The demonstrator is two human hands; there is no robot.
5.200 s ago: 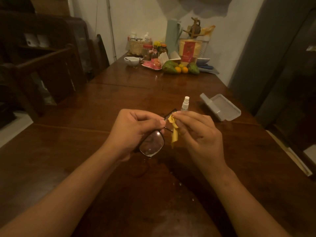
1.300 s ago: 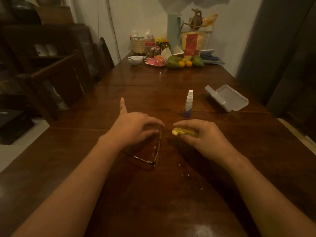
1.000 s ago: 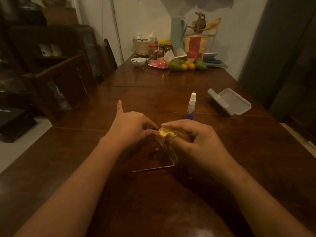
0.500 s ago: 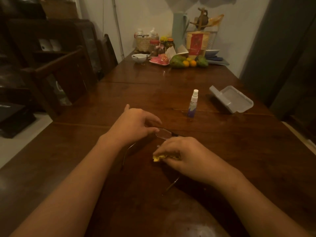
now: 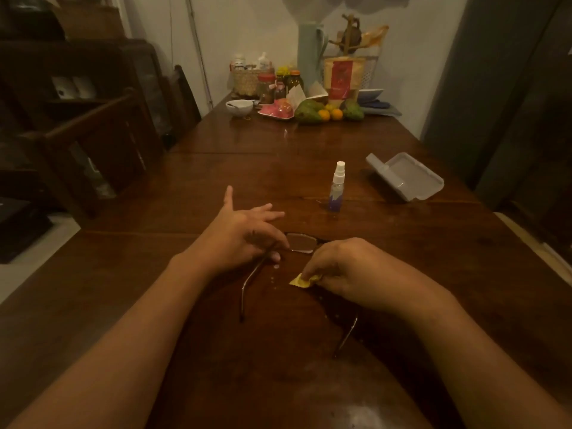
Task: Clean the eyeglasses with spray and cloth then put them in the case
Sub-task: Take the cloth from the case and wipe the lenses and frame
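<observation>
Right grip lowered cloth onto table | left grip spread, pinching eyeglasses

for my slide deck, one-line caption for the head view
Left hand holds dark-framed eyeglasses on brown wooden table while right hand pinches small yellow cloth.

left grip pinching eyeglasses on table, right grip holding yellow cloth, spray bottle and open case beyond
</observation>
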